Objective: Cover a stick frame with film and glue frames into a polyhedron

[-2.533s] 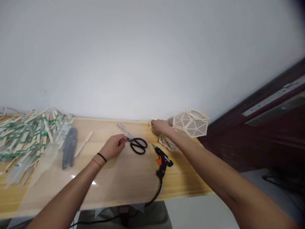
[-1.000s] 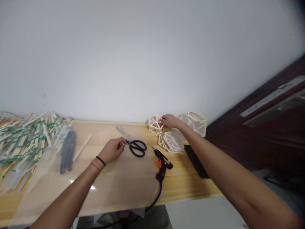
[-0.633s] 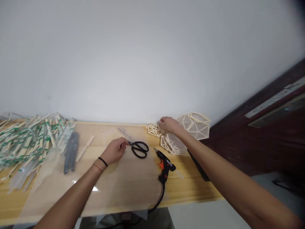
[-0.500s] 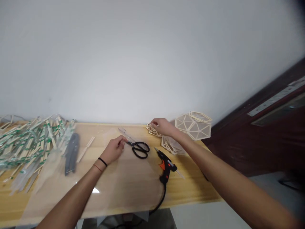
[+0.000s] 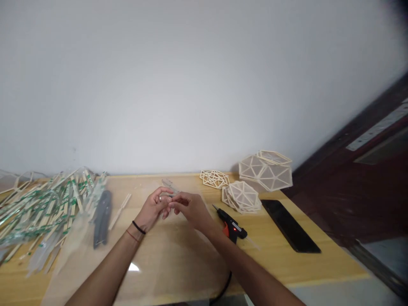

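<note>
Left hand fingers: the left hand [image 5: 154, 207] has its fingers [image 5: 166, 196] curled in narrow, tips pinched toward the right hand; what they pinch is too small and blurred to name.
Right hand fingers: the right hand [image 5: 190, 208] meets it from the right, fingertips [image 5: 174, 204] touching the left hand's tips, thumb and forefinger close together; whether they grip anything I cannot tell.
Thing at the fingertips: a thin clear plastic strip [image 5: 169, 186] lies on the surface just beyond the joined fingertips, on the far side, its long axis running from far left to near right. Both hands are about equally close to it.
Under the hands: a clear, glossy plastic sheet [image 5: 165, 259] covers the pale wooden surface [image 5: 331, 265].
Right of the hands: a black hot glue gun with an orange trigger [image 5: 232, 220], nozzle pointing far and left, its red light lit, partly hidden by the right forearm.
Further right: a flat black rectangular phone [image 5: 290, 230], lying face up.
Far right: flat hexagonal lattices of pale wooden sticks, one single [image 5: 214, 178], one stack [image 5: 242, 197], and a faceted stick dome [image 5: 266, 170] against the wall.
Left of the hands: a pale split wooden stick [image 5: 119, 206], then a grey folded tool [image 5: 102, 213].
Far left: a heap of chopsticks in clear and green wrappers [image 5: 41, 204].
</note>
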A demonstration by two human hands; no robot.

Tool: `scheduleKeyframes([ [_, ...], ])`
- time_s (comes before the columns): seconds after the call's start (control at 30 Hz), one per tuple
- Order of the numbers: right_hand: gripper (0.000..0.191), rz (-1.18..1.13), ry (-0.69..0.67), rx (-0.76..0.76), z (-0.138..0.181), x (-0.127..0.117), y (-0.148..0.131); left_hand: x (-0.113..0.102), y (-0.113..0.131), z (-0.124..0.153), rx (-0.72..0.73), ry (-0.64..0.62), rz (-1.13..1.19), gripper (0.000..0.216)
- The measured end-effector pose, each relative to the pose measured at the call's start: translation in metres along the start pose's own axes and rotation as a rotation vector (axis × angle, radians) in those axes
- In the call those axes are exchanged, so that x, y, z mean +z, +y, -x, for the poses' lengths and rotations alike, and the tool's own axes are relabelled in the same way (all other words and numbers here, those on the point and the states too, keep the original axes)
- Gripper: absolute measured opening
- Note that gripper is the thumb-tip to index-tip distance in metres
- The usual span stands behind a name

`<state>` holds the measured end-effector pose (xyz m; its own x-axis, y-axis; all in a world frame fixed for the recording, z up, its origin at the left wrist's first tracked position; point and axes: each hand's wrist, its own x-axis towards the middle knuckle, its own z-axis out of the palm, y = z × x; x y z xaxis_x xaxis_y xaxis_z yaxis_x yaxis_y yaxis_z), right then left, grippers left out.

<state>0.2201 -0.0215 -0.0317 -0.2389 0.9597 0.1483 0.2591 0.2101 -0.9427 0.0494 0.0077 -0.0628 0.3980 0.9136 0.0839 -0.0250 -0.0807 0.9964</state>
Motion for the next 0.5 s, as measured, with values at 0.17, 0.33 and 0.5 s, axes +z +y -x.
scheduleKeyframes([
  [0.17, 0.021, -0.041, 0.013, 0.017, 0.023, -0.008, -0.004, -0.002, 0.003, 0.0, 0.011, 0.014, -0.194, 0.057],
  [0.33, 0.042, -0.105, 0.019, 0.066, 0.087, -0.027, -0.004, -0.032, 0.001, -0.01, 0.07, 0.375, -0.543, 0.031],
  [0.5, 0.068, -0.037, -0.008, 0.277, 0.162, -0.055, 0.022, -0.048, -0.015, -0.013, -0.002, 0.482, -0.816, 0.047],
])
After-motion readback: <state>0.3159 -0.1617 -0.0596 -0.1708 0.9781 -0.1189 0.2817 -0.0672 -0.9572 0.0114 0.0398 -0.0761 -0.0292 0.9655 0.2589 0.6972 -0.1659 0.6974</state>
